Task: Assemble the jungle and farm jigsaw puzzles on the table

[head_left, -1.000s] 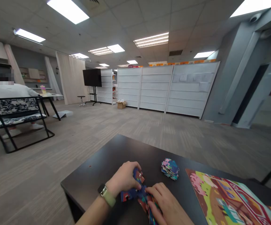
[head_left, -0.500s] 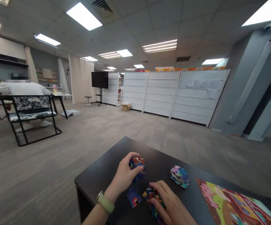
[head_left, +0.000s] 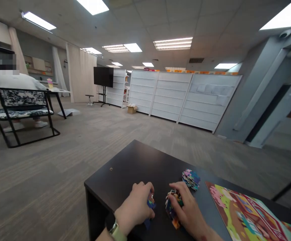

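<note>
My left hand (head_left: 135,204), with a watch on its wrist, is closed around some blue and red jigsaw puzzle pieces (head_left: 151,201), which its fingers partly hide. A dark blue bit of puzzle (head_left: 147,223) shows just below its thumb; whether it is held or lies on the table I cannot tell. To the right, my right hand (head_left: 189,209) grips a thick stack of multicoloured puzzle pieces (head_left: 171,209) between thumb and fingers. Just beyond that hand, a second puzzle stack (head_left: 191,179), pink and blue on top, sits untouched on the dark table (head_left: 145,164).
A colourful picture board (head_left: 251,211) lies at the table's right. Across the floor, a person in white (head_left: 12,81) sits on a black-framed chair (head_left: 24,100) at another table. White shelving panels (head_left: 172,95) and a screen on a stand (head_left: 103,77) stand farther back.
My left hand has come down and nearer to me with its pieces, over where a loose piece lay. My right hand's stack has turned more upright. The whole view has shifted slightly.
</note>
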`<state>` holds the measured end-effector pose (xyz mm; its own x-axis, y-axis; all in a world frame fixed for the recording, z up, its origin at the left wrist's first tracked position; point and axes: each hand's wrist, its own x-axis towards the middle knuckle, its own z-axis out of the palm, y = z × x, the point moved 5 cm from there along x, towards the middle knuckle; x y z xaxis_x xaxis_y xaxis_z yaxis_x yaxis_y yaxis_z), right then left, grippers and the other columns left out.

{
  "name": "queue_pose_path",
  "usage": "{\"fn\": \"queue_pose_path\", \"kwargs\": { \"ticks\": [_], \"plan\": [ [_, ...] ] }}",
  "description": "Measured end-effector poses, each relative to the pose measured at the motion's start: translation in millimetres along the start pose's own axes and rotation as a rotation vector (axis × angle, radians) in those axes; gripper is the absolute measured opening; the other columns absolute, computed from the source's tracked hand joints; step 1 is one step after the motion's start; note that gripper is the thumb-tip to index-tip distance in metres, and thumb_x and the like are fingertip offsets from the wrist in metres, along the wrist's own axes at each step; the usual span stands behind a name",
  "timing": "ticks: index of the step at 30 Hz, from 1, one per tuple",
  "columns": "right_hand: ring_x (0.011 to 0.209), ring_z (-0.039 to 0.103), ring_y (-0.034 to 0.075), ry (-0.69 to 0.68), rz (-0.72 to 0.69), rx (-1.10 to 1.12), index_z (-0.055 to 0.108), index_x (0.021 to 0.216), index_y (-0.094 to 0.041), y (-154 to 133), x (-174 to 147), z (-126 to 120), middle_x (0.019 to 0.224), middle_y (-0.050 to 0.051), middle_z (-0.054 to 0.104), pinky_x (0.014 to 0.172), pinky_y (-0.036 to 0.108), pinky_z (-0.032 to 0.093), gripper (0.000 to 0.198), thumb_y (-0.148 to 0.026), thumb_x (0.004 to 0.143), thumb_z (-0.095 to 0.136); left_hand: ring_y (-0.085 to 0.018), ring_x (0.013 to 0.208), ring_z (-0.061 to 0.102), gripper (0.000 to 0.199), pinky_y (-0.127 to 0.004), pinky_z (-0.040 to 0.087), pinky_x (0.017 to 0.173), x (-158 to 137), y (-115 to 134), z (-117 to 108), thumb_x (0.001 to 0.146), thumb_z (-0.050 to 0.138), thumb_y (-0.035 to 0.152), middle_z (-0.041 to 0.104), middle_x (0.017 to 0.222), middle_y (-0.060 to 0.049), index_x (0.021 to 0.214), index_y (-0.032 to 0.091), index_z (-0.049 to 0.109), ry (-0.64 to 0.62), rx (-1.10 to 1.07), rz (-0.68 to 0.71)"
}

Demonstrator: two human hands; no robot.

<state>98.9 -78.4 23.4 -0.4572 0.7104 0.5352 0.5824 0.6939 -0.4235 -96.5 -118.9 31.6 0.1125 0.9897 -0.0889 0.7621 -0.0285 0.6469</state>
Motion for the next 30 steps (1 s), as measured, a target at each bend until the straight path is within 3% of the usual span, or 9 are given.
{"fn": "queue_pose_path", "kwargs": {
  "ticks": [4, 7, 9, 12, 15, 19, 24, 30],
  "plan": [
    [0.096, 0.069, 0.022, 0.170, 0.251, 0.057, 0.063, 0.115, -0.019, 26.6, 8.1, -8.3, 0.104, 0.007, 0.070, 0.086, 0.033, 0.056, 0.037, -0.047, 0.100, 0.045, -0.030, 0.103, 0.055, 0.051, -0.040, 0.045, 0.088, -8.6, 13.3, 2.2, 0.063, 0.075, 0.003, 0.057, 0.112, -0.006, 0.107, 0.024, 0.062, 0.017, -0.007, 0.016],
    [0.085, 0.070, 0.020, 0.136, 0.312, 0.111, 0.065, 0.114, -0.018, 27.0, 11.4, -12.5, 0.093, 0.005, 0.072, 0.077, 0.029, 0.058, 0.041, -0.049, 0.102, 0.040, -0.027, 0.104, 0.055, 0.052, -0.037, 0.045, 0.090, -9.8, 15.9, 3.4, 0.063, 0.070, -0.001, 0.054, 0.116, -0.006, 0.109, 0.022, 0.062, 0.053, -0.057, 0.063],
    [0.089, 0.070, 0.020, 0.015, 0.210, 0.105, 0.066, 0.112, -0.019, 12.3, 9.7, -12.7, 0.097, 0.006, 0.073, 0.080, 0.029, 0.057, 0.037, -0.043, 0.103, 0.039, -0.027, 0.106, 0.054, 0.056, -0.035, 0.045, 0.091, -7.2, 12.1, 3.6, 0.061, 0.076, 0.001, 0.053, 0.116, -0.006, 0.110, 0.022, 0.062, 0.061, -0.095, 0.056],
    [0.105, 0.068, 0.022, -0.245, -0.057, -0.003, 0.067, 0.117, -0.023, -18.9, -3.2, -6.4, 0.112, 0.007, 0.072, 0.093, 0.033, 0.055, 0.027, -0.031, 0.100, 0.047, -0.025, 0.102, 0.056, 0.063, -0.033, 0.045, 0.090, -1.6, 3.8, 2.6, 0.053, 0.088, 0.008, 0.055, 0.111, -0.003, 0.110, 0.023, 0.064, 0.049, -0.141, 0.013],
    [0.110, 0.066, 0.026, -0.343, -0.168, -0.133, 0.065, 0.118, -0.022, -34.2, -17.9, -1.8, 0.116, 0.009, 0.071, 0.098, 0.038, 0.055, 0.026, -0.023, 0.096, 0.052, -0.024, 0.097, 0.058, 0.067, -0.032, 0.046, 0.087, 0.6, -0.2, -0.1, 0.047, 0.092, 0.010, 0.058, 0.106, -0.001, 0.107, 0.024, 0.065, 0.051, -0.146, -0.005],
    [0.098, 0.068, 0.024, -0.272, -0.096, -0.148, 0.062, 0.108, -0.020, -30.2, -24.7, -3.2, 0.108, 0.010, 0.067, 0.087, 0.035, 0.059, 0.018, -0.020, 0.092, 0.054, -0.025, 0.099, 0.059, 0.065, -0.031, 0.046, 0.084, 0.7, 4.5, -5.4, 0.046, 0.092, 0.012, 0.061, 0.104, 0.000, 0.104, 0.025, 0.068, 0.078, -0.153, 0.053],
    [0.093, 0.068, 0.020, -0.129, -0.059, -0.056, 0.054, 0.116, -0.023, -19.5, -24.4, -10.3, 0.107, 0.007, 0.060, 0.080, 0.031, 0.058, 0.021, -0.024, 0.095, 0.052, -0.021, 0.097, 0.063, 0.046, -0.030, 0.046, 0.088, 8.2, 13.4, -9.5, 0.068, 0.078, 0.013, 0.069, 0.100, 0.001, 0.111, 0.024, 0.067, 0.209, -0.384, 0.183],
    [0.096, 0.066, 0.019, -0.067, 0.002, 0.031, 0.053, 0.114, -0.024, -10.9, -21.7, -10.6, 0.107, 0.005, 0.057, 0.083, 0.030, 0.056, 0.019, -0.025, 0.095, 0.054, -0.021, 0.102, 0.062, 0.039, -0.032, 0.046, 0.093, 11.9, 15.6, 16.5, 0.078, 0.063, 0.009, 0.067, 0.108, -0.003, 0.114, 0.023, 0.064, 0.324, -0.471, 0.238]
  ]
}}
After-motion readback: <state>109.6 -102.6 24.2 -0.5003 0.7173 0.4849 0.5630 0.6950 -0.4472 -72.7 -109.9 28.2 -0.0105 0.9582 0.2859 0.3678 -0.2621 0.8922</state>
